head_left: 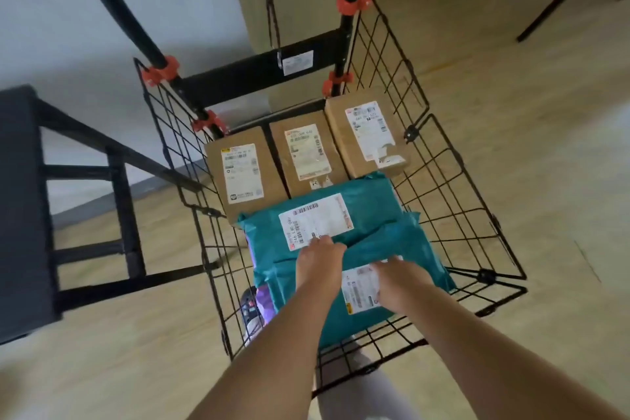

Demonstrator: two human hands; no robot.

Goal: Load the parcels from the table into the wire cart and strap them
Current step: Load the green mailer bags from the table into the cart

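left hand (318,256) and right hand (395,278) rest just apart on teal parcels (371,211) in the wire cart (485,274), grip unclear; cardboard boxes (306,153) beyond them, dark table (20,215) left of them, pale wood floor (545,147) beneath

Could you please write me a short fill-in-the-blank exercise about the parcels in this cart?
1. The wire cart holds ___ cardboard boxes in a row at its far end.
2. Nearer the person lie ___ teal mailers.
3. The left hand touches the farther mailer; the right hand rests on the ___ one.
4. Every visible parcel top bears a white ___.
Missing words: three; two; nearer; label.
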